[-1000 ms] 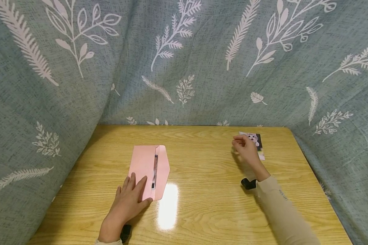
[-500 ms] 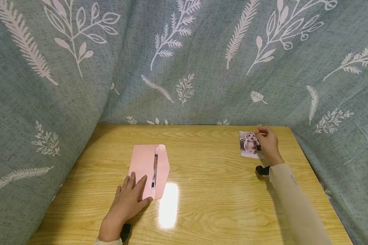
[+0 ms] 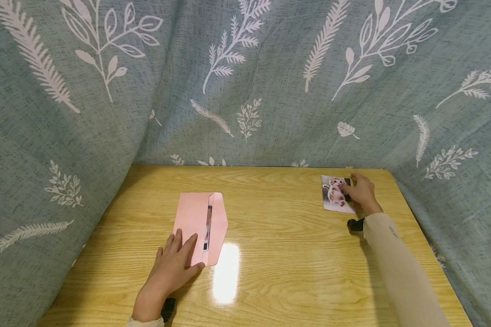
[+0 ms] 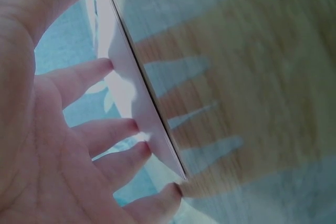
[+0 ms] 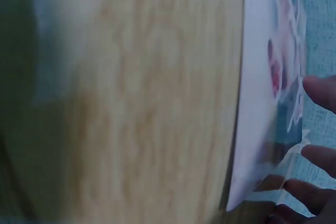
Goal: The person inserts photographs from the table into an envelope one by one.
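A pink envelope [image 3: 192, 209] lies on the left part of the table, its pointed flap spread to the right. A narrow strip of a picture card [image 3: 207, 227] shows in the envelope's mouth. My left hand [image 3: 169, 268] rests on the envelope's near left corner with fingers spread; the left wrist view has its fingertips along the envelope [image 4: 137, 90]. At the far right lies a kitten photo [image 3: 333, 196], flat on the wood. My right hand [image 3: 362, 190] is at its right edge, thumb over the picture. In the right wrist view, the fingertips [image 5: 320, 158] are apart beside the photo [image 5: 254, 108].
The wooden table [image 3: 270, 227] reflects a bright light patch just right of the envelope. A green leaf-patterned cloth [image 3: 229, 81] hangs behind the table and along both sides. Each wrist carries a dark strapped-on piece [image 3: 355, 225].
My right hand has moved right, across the kitten photo to its right edge, and its thumb has come over the picture. My left hand and the envelope have stayed put.
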Available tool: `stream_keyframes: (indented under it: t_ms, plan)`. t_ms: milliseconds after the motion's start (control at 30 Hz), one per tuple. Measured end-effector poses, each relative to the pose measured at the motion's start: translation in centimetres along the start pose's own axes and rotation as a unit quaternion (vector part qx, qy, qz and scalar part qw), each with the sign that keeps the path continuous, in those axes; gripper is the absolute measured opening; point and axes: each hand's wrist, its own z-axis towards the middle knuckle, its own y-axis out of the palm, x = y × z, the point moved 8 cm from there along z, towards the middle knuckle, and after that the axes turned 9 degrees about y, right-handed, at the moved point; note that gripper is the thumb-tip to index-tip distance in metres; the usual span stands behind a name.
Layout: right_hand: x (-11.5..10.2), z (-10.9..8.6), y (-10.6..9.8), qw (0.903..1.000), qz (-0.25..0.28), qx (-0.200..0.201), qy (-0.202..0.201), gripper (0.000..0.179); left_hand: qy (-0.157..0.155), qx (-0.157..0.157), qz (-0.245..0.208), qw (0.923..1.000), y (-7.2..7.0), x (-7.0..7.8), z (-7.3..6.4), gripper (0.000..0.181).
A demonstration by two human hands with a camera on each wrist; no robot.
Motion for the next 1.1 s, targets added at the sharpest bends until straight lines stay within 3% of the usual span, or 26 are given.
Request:
stream_keyframes:
  t_ms: [167,500,767,1100]
  plan:
    - [-0.5,0.1,0.1,0.9970,-0.071,0.010,-0.028,0.070,0.000,0.002,-0.001,1.0000,-0.1,0.1,0.0,0.080]
    - [-0.1,0.2,0.1,0.9989,-0.038,0.025,-0.010,0.060,-0.003,0.002,-0.017,0.9998,0.0,0.0,-0.1,0.080]
    - [0.7,-0.3,-0.9,0.9958,0.045,0.073,0.031,0.044,-0.005,0.004,-0.014,0.9999,0.0,0.1,-0.1,0.080]
    - [1.8,-0.7,-1.4,0.9843,0.149,0.059,0.075,0.042,-0.004,0.004,-0.014,0.9999,-0.1,0.1,-0.1,0.080]
